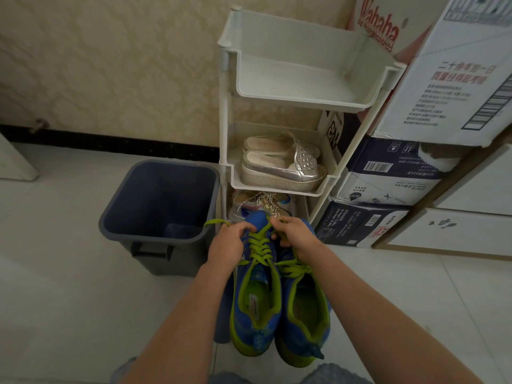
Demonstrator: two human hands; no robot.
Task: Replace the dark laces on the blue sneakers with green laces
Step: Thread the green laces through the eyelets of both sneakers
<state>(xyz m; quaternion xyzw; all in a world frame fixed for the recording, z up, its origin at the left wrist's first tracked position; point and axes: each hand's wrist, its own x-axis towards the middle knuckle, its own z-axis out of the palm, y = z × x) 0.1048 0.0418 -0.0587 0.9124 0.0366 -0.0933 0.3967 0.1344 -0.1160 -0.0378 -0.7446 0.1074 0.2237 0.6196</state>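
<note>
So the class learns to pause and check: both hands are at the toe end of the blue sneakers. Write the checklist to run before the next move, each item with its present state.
1. The green lace crosses the eyelets of the sneaker on the left: ok.
2. The left hand grips a lace end: ok.
3. The right hand pinches the lace: ok.
4. The sneaker on the right is fully laced: cannot tell, a hand hides its front.
5. No dark lace on either sneaker: ok, none shows.

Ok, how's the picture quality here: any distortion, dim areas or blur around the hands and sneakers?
Head view: wide-angle bending tilts white rack and cardboard boxes; lighting dim, darker toward corners; left hand, right hand, green laces and blue sneakers are sharp.
</note>
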